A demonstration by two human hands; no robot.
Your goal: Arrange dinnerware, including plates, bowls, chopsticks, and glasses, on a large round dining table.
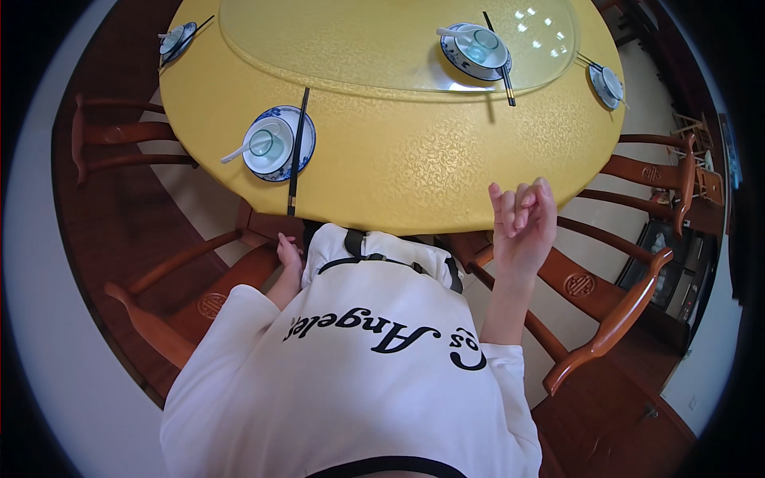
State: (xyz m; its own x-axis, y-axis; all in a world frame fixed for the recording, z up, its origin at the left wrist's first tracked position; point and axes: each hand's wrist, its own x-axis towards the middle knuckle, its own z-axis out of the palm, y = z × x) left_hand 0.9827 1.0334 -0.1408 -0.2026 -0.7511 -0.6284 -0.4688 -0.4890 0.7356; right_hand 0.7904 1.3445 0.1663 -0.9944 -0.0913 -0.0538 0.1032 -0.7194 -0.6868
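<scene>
My right hand [521,218] is raised near the front edge of the round table with a yellow patterned cloth [370,161], palm up, fingers curled, nothing seen in it. My left hand [289,254] hangs low at my side, below the table edge, with nothing visible in it. At the near left lies a blue-and-white plate [306,140] bearing a white bowl [281,160], a small glass cup [262,143] and a white spoon [234,154]; black chopsticks [297,152] lie across the plate's right side. A similar stacked setting [472,67] with chopsticks rests on the glass turntable's edge.
The glass turntable [358,54] covers the table's middle. More settings lie at the far left [173,42] and far right [606,83]. Wooden chairs stand around the table, with one close on my left [149,325] and one close on my right [609,334].
</scene>
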